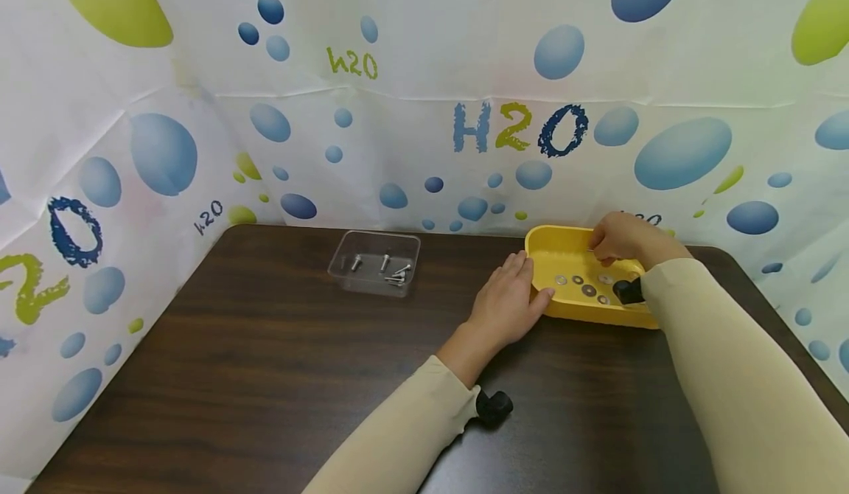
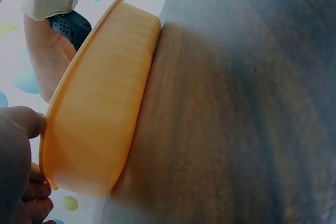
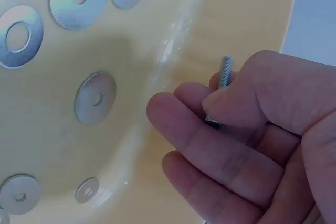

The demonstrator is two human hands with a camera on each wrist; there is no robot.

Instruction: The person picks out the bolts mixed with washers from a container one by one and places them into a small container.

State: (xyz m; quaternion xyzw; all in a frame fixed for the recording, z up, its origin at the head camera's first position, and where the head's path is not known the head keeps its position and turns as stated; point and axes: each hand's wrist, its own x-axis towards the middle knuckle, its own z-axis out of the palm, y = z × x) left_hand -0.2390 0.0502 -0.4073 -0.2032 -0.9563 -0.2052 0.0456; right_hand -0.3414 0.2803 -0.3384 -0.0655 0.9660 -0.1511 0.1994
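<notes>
My right hand is over the back right part of a yellow plastic tray. Between thumb and fingers it pinches a small metal bolt; the threaded end sticks up past the thumb in the right wrist view. Several flat washers lie on the tray floor, among them a large washer close to the fingertips and a small washer. My left hand rests against the tray's left end, fingers extended along it. The left wrist view shows its thumb at the rim.
A clear plastic box with several bolts inside stands to the left, near the table's back edge. Both stand on a dark wood table. A patterned white curtain hangs right behind the table.
</notes>
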